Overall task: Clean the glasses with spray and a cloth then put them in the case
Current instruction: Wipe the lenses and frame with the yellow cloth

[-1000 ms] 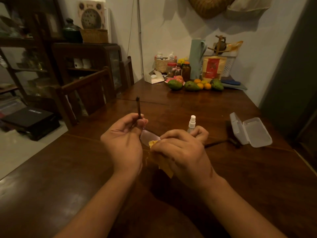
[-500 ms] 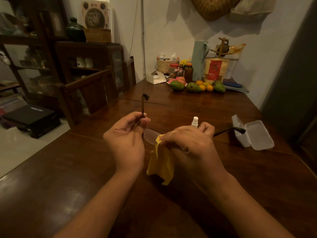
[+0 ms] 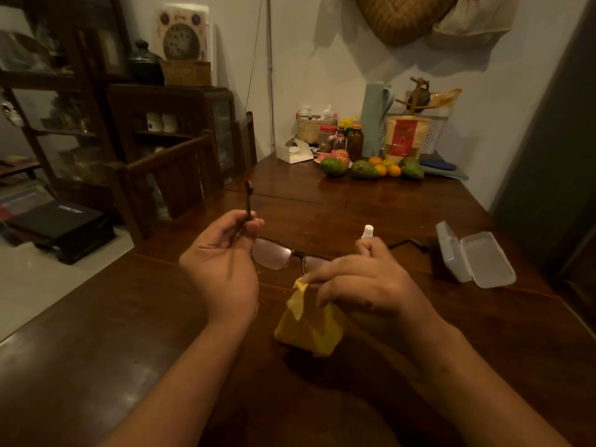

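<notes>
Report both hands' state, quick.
Left hand: closed, holding the glasses by one temple.
Right hand: closed, pinching the cloth.

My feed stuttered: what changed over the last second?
The right hand slid the yellow cloth off the lens, toward the person; it now hangs below the glasses, one lens bare. Unchanged: the left hand pinches the raised temple arm, the right hand grips the cloth, the spray bottle stands behind it, the case lies open.

A home dining room: wooden table (image 3: 354, 201), fruit (image 3: 333, 166), display cabinet (image 3: 180, 124).
</notes>
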